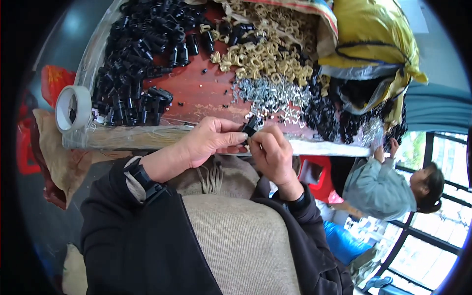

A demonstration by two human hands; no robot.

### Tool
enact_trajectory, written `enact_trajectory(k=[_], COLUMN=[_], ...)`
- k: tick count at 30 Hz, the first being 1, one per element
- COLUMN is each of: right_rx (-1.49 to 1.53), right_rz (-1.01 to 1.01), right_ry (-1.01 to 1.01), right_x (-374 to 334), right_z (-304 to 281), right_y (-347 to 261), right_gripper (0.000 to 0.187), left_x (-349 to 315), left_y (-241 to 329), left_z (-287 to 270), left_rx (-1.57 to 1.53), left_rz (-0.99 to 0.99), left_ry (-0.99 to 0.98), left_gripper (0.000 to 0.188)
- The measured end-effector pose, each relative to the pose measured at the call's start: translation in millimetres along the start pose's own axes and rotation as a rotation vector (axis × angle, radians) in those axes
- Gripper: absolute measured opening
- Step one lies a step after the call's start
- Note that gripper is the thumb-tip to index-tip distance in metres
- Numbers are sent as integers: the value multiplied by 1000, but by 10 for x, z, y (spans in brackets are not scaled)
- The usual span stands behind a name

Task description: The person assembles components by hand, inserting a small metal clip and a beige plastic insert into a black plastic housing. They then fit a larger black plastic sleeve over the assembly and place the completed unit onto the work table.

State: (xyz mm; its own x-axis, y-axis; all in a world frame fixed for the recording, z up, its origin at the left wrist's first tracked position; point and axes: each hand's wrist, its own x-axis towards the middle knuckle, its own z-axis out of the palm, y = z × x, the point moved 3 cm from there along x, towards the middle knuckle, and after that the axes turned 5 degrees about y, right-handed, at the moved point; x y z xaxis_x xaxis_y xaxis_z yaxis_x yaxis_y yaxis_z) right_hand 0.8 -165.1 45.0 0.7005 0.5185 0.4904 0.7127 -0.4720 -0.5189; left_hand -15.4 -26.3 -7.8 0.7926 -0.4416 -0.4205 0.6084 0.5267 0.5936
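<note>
Between my two hands, just above the table's front edge, is a small black plastic part [251, 126]. My left hand [211, 140] pinches it with thumb and fingers from the left. From the right, the curled fingers of my right hand [273, 151] close on the same part; its lower end is hidden by them. Right behind the hands lies a scatter of small silvery metal pieces [268, 96]. Farther back is a heap of tan-gold clip-shaped pieces [270, 56]. A large pile of black cylindrical parts [132, 64] covers the table's left side.
A roll of tape [73, 109] stands at the table's left corner. Small black pieces [322, 118] lie to the right, below an open yellow sack [373, 34]. A co-worker [388, 182] sits at the right with hands at the table. A red stool [317, 177] is under the edge.
</note>
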Motion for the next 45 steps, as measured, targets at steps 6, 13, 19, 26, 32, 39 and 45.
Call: enact_trajectory(k=[6, 13, 19, 26, 32, 39, 45], right_rx=[-54, -43, 139, 177, 287, 390, 463], right_rz=[-8, -91, 139, 133, 161, 153, 138], right_ry=[-37, 0, -4, 22, 48, 118, 108], right_x=[69, 43, -66, -270, -323, -373, -430], right_z=[102, 161, 120, 18, -48, -78, -98], right_y=[-89, -4, 219, 477, 614, 732, 795], right_gripper=[14, 14, 15, 14, 11, 11, 12], left_x=[-30, -25, 36, 240, 819, 1285, 1443], left_y=[58, 38, 90, 706, 1418, 1531, 1308], left_z=[-78, -117, -115, -181, -203, -679, -618], left_rx=[18, -27, 90, 276, 619, 895, 623], left_rz=[92, 54, 48, 349, 730, 731, 840], left_ry=[-18, 59, 129, 381, 487, 728, 658], left_gripper=[26, 25, 23, 25, 27, 33, 27])
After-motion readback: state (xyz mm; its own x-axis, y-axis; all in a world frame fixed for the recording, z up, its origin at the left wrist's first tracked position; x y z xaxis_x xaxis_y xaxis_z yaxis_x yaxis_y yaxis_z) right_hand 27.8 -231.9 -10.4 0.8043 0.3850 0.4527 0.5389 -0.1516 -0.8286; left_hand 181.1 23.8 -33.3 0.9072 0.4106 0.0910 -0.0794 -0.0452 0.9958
